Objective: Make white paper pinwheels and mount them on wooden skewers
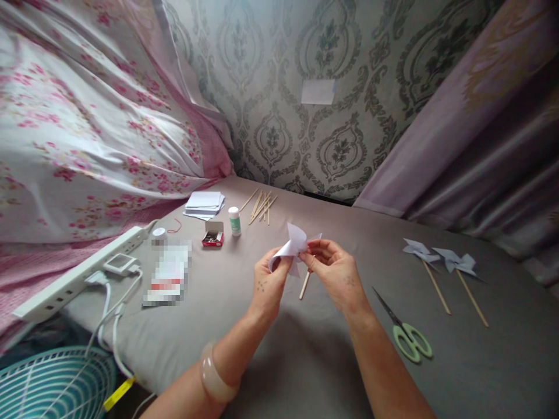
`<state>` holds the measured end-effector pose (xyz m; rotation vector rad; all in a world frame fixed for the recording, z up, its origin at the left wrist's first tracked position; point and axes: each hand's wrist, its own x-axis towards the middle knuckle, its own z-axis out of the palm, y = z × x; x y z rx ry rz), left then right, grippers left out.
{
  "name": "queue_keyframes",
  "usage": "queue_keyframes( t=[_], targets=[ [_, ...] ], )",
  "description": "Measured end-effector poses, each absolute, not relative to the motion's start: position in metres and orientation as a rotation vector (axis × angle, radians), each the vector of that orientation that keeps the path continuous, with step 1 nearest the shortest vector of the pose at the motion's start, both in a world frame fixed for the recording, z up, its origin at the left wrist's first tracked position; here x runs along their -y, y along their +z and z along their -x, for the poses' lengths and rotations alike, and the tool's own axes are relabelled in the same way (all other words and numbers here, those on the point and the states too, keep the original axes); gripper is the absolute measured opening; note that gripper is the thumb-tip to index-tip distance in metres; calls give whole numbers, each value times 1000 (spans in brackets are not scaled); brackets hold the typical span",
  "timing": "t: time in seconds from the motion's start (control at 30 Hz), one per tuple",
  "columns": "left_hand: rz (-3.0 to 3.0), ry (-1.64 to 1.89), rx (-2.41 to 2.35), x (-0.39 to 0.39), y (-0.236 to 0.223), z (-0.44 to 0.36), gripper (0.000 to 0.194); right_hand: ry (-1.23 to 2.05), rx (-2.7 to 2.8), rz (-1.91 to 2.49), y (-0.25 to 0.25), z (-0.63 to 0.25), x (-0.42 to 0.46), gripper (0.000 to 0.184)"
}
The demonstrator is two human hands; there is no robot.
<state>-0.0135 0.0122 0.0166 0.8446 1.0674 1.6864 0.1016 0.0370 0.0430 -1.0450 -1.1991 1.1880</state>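
A white paper pinwheel (297, 240) with curled blades is between my two hands above the grey cloth. My left hand (271, 279) is closed on its left side, thumb and fingers pinching the paper. At the pinwheel's middle, the thumb and fingertips of my right hand (336, 267) press together on the paper; anything small between them is hidden. A wooden stick (304, 286) shows below the paper, between the hands. Its upper end is covered, so I cannot tell whether it is joined to the pinwheel.
Green-handled scissors (408, 337) and two finished pinwheels (454, 262) lie to the right. Further back are loose sticks (262, 208), a glue bottle (234, 221), a small red box (212, 235) and stacked paper (204, 203). A power strip (82, 273) and a fan (56, 384) are at left.
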Motion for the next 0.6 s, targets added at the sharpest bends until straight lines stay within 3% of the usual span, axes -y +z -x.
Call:
queue_keyframes(
  t=[0.2,0.6],
  targets=[
    [-940,1705,-1018,-6,22,17,33,1188,1263,931,51,-107,-31,39],
    [-1233,1781,-925,9,36,25,17,697,1472,911,52,-107,-16,23]
  ],
)
